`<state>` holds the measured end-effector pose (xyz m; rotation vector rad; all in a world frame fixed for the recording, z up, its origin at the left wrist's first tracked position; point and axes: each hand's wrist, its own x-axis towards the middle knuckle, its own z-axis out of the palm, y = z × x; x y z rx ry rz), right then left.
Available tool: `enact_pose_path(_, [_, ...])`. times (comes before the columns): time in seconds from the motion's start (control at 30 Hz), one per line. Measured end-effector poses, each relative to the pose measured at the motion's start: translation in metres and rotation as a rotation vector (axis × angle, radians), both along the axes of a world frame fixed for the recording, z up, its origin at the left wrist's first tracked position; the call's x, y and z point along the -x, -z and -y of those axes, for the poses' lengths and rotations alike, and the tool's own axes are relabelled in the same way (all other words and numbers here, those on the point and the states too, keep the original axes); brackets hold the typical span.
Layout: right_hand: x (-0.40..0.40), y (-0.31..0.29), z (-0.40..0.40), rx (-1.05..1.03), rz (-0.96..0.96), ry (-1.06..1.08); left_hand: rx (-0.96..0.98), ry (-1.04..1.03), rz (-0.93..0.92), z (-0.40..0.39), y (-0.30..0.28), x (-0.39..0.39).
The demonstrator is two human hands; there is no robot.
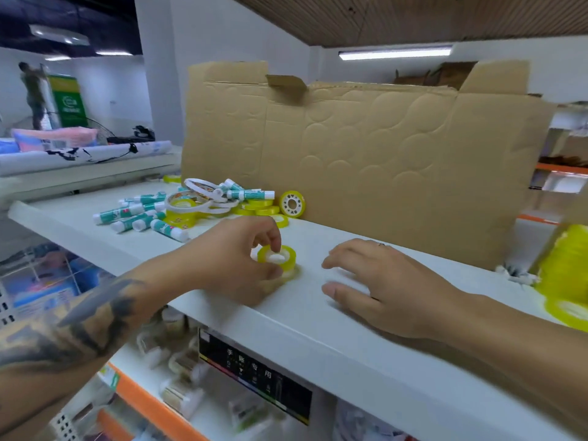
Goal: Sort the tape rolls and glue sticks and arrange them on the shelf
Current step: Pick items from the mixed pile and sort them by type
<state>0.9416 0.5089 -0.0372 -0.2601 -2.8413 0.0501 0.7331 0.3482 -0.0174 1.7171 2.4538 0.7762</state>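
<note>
My left hand (237, 259) pinches a small yellow tape roll (281, 256) just above the white shelf top (318, 316), near its front edge. My right hand (378, 288) rests beside it on the shelf, fingers loosely spread, holding nothing. Further back lies a mixed pile: teal-and-white glue sticks (140, 214), white tape rolls (203, 198) and more yellow tape rolls (264, 206), one of them (292, 203) standing on edge against the cardboard. At the right edge a tall stack of yellow tape rolls (564, 275) stands, blurred.
A large flattened cardboard box (366, 154) stands upright behind the shelf top as a back wall. Below the shelf edge hang a black label (254, 374) and lower shelves with packaged goods. A person stands far off at the left.
</note>
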Motion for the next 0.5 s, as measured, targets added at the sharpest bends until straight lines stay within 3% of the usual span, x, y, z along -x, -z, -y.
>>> enact_pose_path(0.2, [-0.065,-0.007,-0.014,0.053,-0.244,0.027,-0.095,0.306,0.245,-0.025,-0.010,-0.062])
enact_pose_path(0.5, [-0.175,-0.003,-0.023,0.123,-0.487,0.029,-0.095,0.643,0.429,-0.070,-0.012,-0.162])
